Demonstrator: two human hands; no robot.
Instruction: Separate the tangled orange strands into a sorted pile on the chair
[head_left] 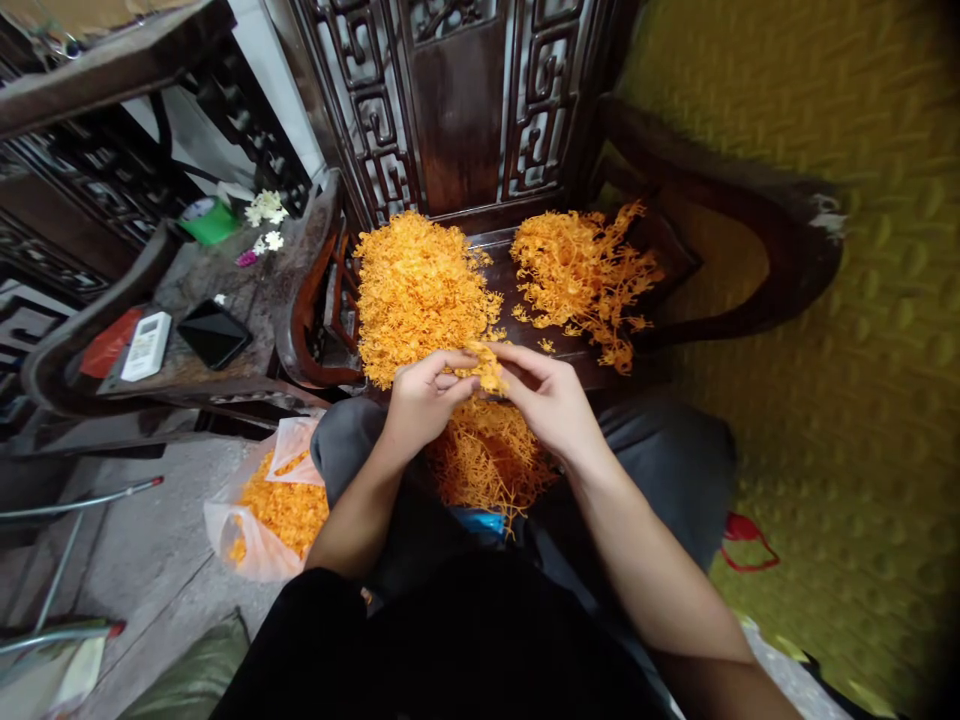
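Note:
Both hands meet in front of the bench, pinching a small orange flower-like plastic piece (489, 368) between them. My left hand (429, 400) grips its left side with thumb and fingertips. From the right, my right hand (551, 400) pinches it the same way. Just beyond my left hand lies a dense heap of small orange pieces (424, 290). A looser, stringy orange pile (581, 270) sits to the right on the dark wooden seat (540, 345). Below my hands, between the knees, are thin branching orange strands (491, 460), partly hidden by my hands.
A plastic bag (232, 520) of orange pieces stands on the floor at left. A side table (262, 285) holds a phone (214, 333), a white remote (146, 347), a green container (210, 222) and white flowers (266, 208). A curved armrest (802, 240) borders the right.

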